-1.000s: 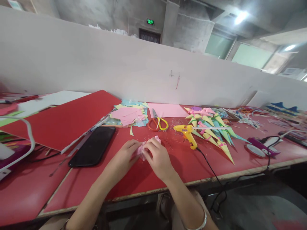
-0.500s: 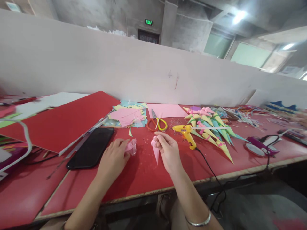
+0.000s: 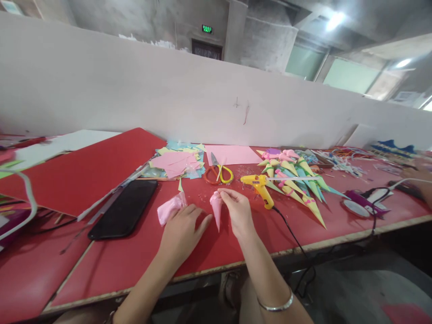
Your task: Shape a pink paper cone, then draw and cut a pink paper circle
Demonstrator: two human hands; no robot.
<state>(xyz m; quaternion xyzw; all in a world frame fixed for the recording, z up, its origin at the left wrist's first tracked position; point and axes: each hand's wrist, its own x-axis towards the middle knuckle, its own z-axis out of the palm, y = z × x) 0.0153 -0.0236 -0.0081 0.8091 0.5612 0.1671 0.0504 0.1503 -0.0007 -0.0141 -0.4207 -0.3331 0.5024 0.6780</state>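
My right hand (image 3: 238,209) pinches the top of a small pink cone (image 3: 217,210), its point aimed down at the red table. Pink lumps sit at the cone's wide end. To its left, my left hand (image 3: 184,229) is open, thumb apart from the fingers, close beside the cone. Behind those fingers lies a clear packet of soft pink material (image 3: 169,209); whether the fingertips touch it I cannot tell. A yellow glue gun (image 3: 261,188) rests to the right of my right hand. Scissors (image 3: 218,173) with red and yellow handles lie just beyond the hands.
Several finished cones (image 3: 297,180) in yellow, blue and pink are heaped at right. A black phone (image 3: 124,211), a red sheet (image 3: 91,171) and paper scraps (image 3: 178,163) lie left. A purple device (image 3: 366,204) has cables. Another person's hand (image 3: 420,175) shows at the far right.
My left hand has let go of the pink packet and moved right, toward the cone. The packet now lies on the table. Another person's hand has appeared at the right edge.
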